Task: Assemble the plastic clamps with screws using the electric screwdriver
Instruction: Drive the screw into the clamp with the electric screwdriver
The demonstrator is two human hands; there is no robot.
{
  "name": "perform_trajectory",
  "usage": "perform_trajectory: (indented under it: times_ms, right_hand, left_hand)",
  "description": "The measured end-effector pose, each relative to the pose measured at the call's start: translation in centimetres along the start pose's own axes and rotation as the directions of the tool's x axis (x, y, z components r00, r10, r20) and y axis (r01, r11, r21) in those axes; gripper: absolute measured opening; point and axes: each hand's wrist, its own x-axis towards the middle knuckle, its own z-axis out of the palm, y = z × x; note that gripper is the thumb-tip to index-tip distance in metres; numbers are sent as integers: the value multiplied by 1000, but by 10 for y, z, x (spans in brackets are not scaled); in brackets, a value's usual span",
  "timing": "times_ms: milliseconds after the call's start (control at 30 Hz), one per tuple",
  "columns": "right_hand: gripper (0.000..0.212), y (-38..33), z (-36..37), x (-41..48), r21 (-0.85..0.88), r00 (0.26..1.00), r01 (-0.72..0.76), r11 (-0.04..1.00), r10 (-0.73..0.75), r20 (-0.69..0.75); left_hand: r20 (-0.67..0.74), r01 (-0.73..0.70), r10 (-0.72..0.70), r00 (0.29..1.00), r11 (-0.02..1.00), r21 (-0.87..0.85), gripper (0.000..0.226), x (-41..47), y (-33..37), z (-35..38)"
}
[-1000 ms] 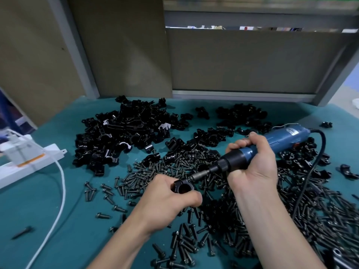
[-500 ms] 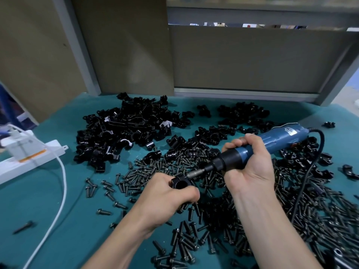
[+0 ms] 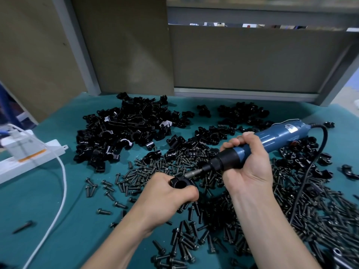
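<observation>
My left hand (image 3: 167, 199) grips a black plastic clamp (image 3: 179, 183) just above the teal table, its round bore facing up. My right hand (image 3: 246, 164) is wrapped around the blue electric screwdriver (image 3: 272, 139), which slants down to the left. The screwdriver's metal bit (image 3: 194, 174) meets the right side of the clamp. Any screw at the bit's tip is hidden. Loose black screws (image 3: 155, 171) lie spread under and around both hands.
A big heap of black clamp halves (image 3: 120, 133) lies at the back left, a smaller one (image 3: 242, 115) at the back right. More screws (image 3: 310, 220) cover the right side. The screwdriver's black cord (image 3: 310, 171) trails right. A white power strip (image 3: 29, 156) and white cable (image 3: 62, 191) sit left.
Both hands hold the same grip with the bit still against the clamp. The view has shifted slightly; hands and clamp sit a little lower and nearer.
</observation>
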Motion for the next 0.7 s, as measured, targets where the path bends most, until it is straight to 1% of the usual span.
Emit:
perform_trajectory:
  times_ms: [700]
  right_hand:
    - [18, 3, -1, 1, 29, 999, -19, 999, 17, 48]
  left_hand:
    - [-12, 17, -16, 1000, 998, 53, 42, -1, 1, 2]
